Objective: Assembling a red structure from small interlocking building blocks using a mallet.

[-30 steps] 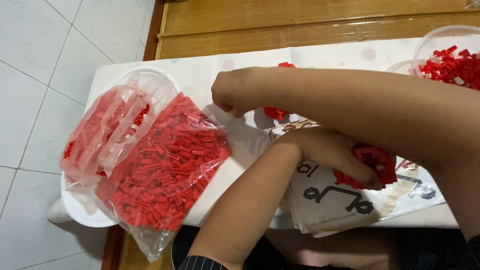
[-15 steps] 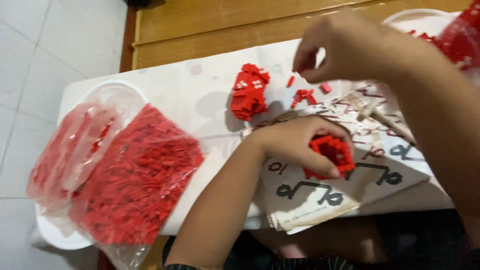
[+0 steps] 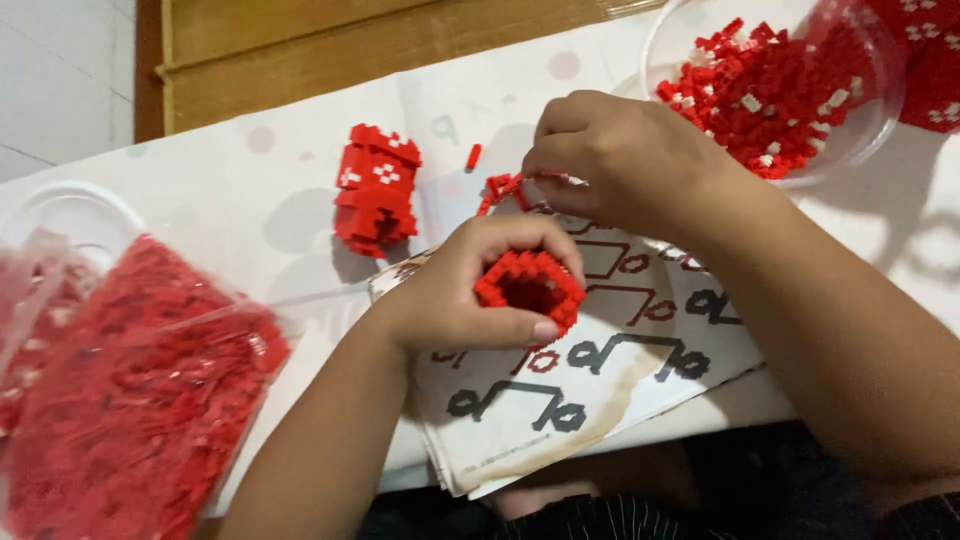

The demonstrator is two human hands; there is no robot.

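Hollow red block ring (image 3: 530, 290) sits at frame centre over the pattern sheet (image 3: 600, 350), left hand (image 3: 470, 300) grip closed around it. At one o'clock, right hand (image 3: 615, 160) pinches loose red pieces (image 3: 500, 188). Assembly step judged underway; the next placement needs precise alignment.

The right hand (image 3: 610, 160) hides whatever its fingertips pinch. The bag of red bricks (image 3: 120, 400) and the clear bowl (image 3: 880, 110) run off the frame's edges.

white table (image 3: 250, 190) carries a paper sheet (image 3: 600, 370), red block piece (image 3: 377, 190), bowl (image 3: 860, 130), perhaps plastic bags (image 3: 130, 400).
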